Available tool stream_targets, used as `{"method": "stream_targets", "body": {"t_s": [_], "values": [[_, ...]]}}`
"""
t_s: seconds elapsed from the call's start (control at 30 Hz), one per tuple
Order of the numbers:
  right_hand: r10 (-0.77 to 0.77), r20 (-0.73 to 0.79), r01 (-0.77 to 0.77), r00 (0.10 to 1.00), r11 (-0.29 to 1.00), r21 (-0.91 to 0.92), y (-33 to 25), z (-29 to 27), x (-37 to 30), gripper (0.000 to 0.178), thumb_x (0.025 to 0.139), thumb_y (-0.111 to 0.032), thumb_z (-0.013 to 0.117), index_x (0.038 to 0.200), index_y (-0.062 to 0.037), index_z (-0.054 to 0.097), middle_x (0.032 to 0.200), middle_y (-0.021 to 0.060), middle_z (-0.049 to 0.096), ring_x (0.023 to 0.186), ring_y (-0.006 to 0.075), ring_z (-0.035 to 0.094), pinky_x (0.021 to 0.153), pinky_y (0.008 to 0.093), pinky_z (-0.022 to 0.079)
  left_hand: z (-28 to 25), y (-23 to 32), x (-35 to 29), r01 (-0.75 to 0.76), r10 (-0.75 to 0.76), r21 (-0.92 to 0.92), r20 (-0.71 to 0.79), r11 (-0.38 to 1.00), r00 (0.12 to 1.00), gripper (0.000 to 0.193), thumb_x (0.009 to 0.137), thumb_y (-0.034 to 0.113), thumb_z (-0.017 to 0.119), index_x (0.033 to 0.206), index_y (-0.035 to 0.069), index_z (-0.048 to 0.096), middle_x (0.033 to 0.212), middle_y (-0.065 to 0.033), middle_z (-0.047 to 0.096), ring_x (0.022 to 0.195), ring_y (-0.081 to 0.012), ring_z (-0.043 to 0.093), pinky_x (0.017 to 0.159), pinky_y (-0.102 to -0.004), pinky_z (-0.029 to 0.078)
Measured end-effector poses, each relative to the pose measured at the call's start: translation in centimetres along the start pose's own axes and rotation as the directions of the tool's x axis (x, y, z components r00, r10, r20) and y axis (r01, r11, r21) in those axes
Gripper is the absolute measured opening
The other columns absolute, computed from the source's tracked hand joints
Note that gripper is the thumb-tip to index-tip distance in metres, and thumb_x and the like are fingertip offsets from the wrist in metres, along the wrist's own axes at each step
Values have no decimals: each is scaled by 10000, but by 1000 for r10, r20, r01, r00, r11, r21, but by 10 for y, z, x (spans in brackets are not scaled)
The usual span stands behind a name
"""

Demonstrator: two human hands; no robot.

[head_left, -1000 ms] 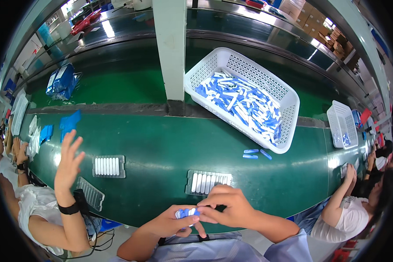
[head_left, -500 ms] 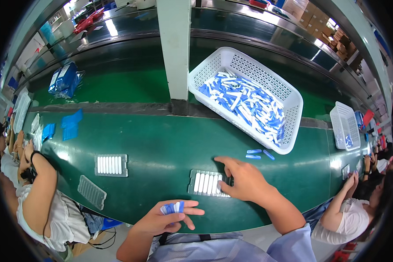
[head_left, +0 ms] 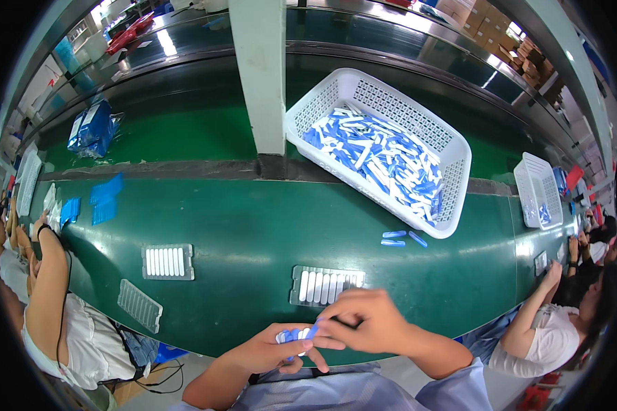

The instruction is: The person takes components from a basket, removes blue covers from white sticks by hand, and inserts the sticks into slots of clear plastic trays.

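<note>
Close to the table's front edge, my left hand is closed around a small bunch of blue-and-white plastic sticks. My right hand meets it there, thumb and forefinger pinching a blue stick at the bunch's right end. Just beyond both hands lies a clear plastic tray with several white sticks side by side in its slots; my right hand hides part of its right end. Farther left sits a second clear tray filled with white sticks, and near it an unfilled clear tray lies at an angle.
A large white basket heaped with blue-and-white sticks stands at the back right, three loose blue sticks before it. A white post rises behind the table. Blue packets lie left. Co-workers sit on both sides, a smaller basket far right.
My right hand has moved from the tray back toward me and down to my left hand, where it now pinches a stick. The view has shifted slightly.
</note>
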State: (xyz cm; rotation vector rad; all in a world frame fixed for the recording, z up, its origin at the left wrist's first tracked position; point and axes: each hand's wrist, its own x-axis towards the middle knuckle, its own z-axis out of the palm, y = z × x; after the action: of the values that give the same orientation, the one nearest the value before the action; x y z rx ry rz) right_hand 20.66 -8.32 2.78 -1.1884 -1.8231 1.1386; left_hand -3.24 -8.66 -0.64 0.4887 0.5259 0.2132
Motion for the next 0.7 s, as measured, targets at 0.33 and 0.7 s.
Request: {"method": "stream_targets", "body": {"t_s": [0.33, 0.7], "values": [[387, 59, -375, 920, 829, 415, 43, -47, -16, 53, 850, -3, 712, 896, -30, 714, 696, 7, 678, 565, 26, 559, 493, 220, 405, -22, -9, -21, -137, 128, -57, -136, 989, 982, 356, 1030, 37, 471, 1356, -97, 517, 1268, -319, 621, 916, -286, 733, 429, -216, 315], [-146, 154, 203, 977, 855, -478, 38, -45, 23, 285, 833, -180, 742, 1087, -70, 677, 841, 106, 659, 784, 313, 642, 680, 407, 512, -8, -4, -22, -143, 143, 1, -27, 990, 989, 565, 965, -54, 518, 1508, -50, 359, 1426, -266, 536, 1050, -259, 687, 503, -201, 403]]}}
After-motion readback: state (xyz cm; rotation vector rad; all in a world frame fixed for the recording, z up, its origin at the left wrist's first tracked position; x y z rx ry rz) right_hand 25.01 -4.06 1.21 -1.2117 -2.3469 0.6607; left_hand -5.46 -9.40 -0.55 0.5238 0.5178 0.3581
